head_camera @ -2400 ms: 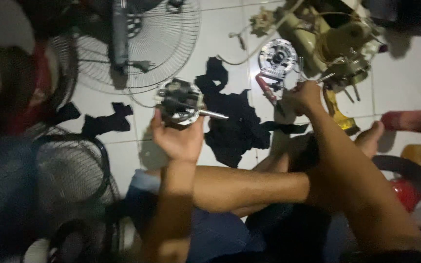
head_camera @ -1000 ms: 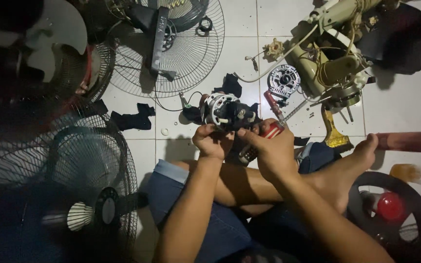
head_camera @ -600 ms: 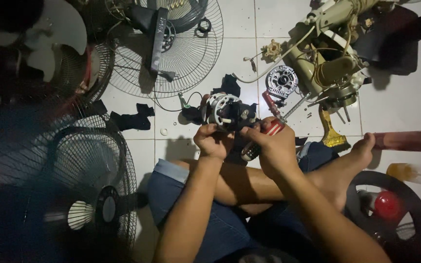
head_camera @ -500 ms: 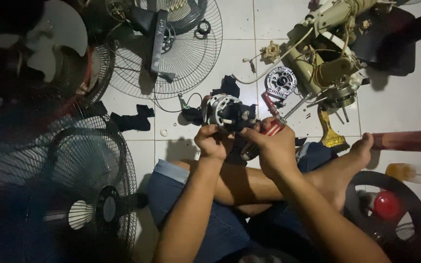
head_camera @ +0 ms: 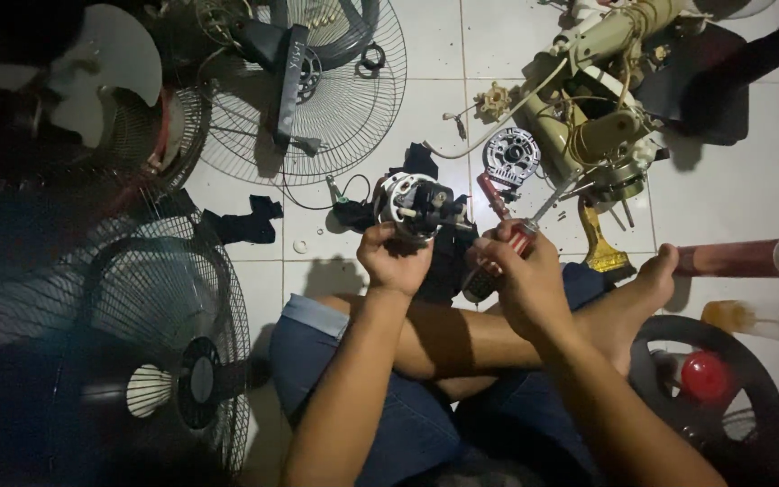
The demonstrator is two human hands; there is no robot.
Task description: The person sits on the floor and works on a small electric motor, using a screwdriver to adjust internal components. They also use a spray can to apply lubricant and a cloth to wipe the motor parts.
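I sit cross-legged on a white tiled floor. My left hand (head_camera: pixel 393 260) grips a fan motor (head_camera: pixel 416 204) from below, holding it up in front of me. My right hand (head_camera: pixel 517 268) is closed on a screwdriver with a red handle (head_camera: pixel 523 233); its metal shaft points up and to the right, away from the motor. The two hands are close together, just above my knees.
A dismantled cream fan body (head_camera: pixel 592 126) with wiring lies at the upper right, a round motor cover (head_camera: pixel 511 155) beside it. Wire fan guards (head_camera: pixel 335 90) (head_camera: pixel 164 316) lie at the top and left. Black cloth scraps (head_camera: pixel 243 224), a brown cylinder (head_camera: pixel 732 259) and a red-centred wheel (head_camera: pixel 705 377) surround me.
My right hand came back from the fan body at the right and met my left hand at the motor. Over the last second the hands have barely moved.
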